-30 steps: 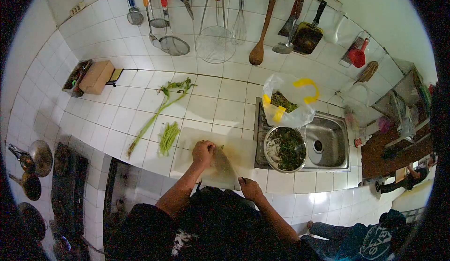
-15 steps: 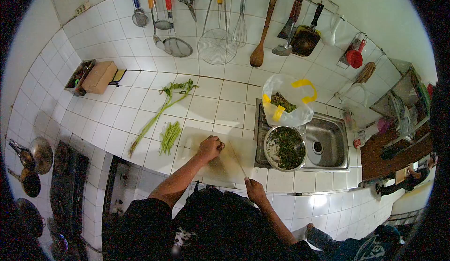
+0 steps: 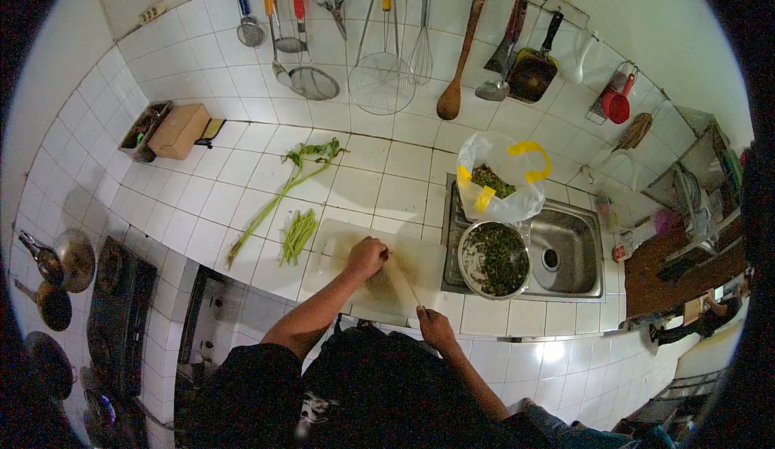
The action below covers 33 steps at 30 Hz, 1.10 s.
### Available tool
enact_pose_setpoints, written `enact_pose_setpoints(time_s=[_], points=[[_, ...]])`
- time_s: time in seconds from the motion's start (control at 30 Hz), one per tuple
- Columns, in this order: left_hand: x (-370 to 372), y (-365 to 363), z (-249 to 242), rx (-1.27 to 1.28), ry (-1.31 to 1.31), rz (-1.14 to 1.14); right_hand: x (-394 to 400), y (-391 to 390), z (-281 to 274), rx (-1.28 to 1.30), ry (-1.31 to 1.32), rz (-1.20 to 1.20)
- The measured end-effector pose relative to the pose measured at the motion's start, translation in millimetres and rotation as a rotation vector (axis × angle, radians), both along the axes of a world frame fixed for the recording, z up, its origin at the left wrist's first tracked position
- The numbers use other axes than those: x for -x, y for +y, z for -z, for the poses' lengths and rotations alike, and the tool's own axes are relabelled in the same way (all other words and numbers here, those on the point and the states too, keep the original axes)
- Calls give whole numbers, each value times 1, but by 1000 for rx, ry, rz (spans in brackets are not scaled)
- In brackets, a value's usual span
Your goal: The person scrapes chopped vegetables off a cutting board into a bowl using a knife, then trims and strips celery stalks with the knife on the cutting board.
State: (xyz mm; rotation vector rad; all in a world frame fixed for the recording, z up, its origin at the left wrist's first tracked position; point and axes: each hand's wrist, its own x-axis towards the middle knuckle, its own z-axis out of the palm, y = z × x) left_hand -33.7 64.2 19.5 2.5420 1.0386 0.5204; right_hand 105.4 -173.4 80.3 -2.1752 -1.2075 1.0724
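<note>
My right hand (image 3: 437, 328) is closed round the handle of a knife (image 3: 402, 282). Its pale blade slants up and left over a translucent cutting board (image 3: 424, 254), with the tip close to my left hand (image 3: 368, 258). The left fingers are curled together above the board; whatever they hold is too hidden to name. Left of the board lies a small pile of cut green stalks (image 3: 299, 235). Behind that pile rests a long leafy stalk (image 3: 278, 196). To the right, a metal bowl (image 3: 494, 260) contains chopped greens.
A clear plastic bag (image 3: 525, 200) with yellow handles, holding chopped matter, stands behind the bowl by a steel sink (image 3: 587, 239). Utensils, including a wooden spoon (image 3: 458, 70), hang on the wall. A cardboard box (image 3: 179, 131) is at the far left. Another person (image 3: 557, 425) is at lower right.
The knife blade has turned and shows more of its broad side. My left hand stays closed over the board. The view has shifted slightly, and the person at lower right shows less.
</note>
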Motion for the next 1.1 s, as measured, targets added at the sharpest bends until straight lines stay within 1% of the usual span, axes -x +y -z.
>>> enact_pose_setpoints(time_s=[0.03, 0.07, 0.13, 0.23, 0.47, 0.53, 0.57, 0.63, 0.7, 0.73, 0.8, 0.83, 0.9, 0.97, 1.03, 1.1], points=[[0, -4, -2, 21, 43, -71, 0, 2, -1, 0, 2, 0], [0, -6, -2, 21, 46, -71, 0, 4, -2, -3, -5, -30], [0, -7, 2, 90, -98, -158, -1, 5, 0, -6, -11, -58], [-1, -9, 2, 128, -71, -209, -3, 9, 5, 46, -14, -53], [2, -11, 8, 137, -109, -194, -12, 18, 8, 112, -16, -151], [0, -11, 12, 200, -128, -241, -13, 18, 10, 106, -29, -173], [0, -9, 13, 193, -130, -240, -12, 18, 11, 99, -34, -156], [-1, -10, 11, 253, -2, -297, -15, 21, 12, 85, -43, -140], [1, -9, 11, 228, -47, -272, -17, 20, 11, 14, -42, -245], [2, -9, 12, 207, -91, -243, -16, 21, 1, 14, -39, -244], [2, -6, 15, 187, -93, -240, -15, 21, -15, 8, -59, -259], [2, -7, 18, 168, -100, -237, -15, 22, -9, 13, -53, -256], [0, -5, 20, 182, -131, -224, -12, 28, 3, 129, -23, -187], [1, -4, 18, 197, -159, -212, -3, 36, 7, 101, 2, -151], [2, -6, 7, 163, -96, -171, -1, 40, 12, 73, 24, -119], [2, -9, 6, 163, -103, -205, -1, 46, 20, 98, -59, -116]])
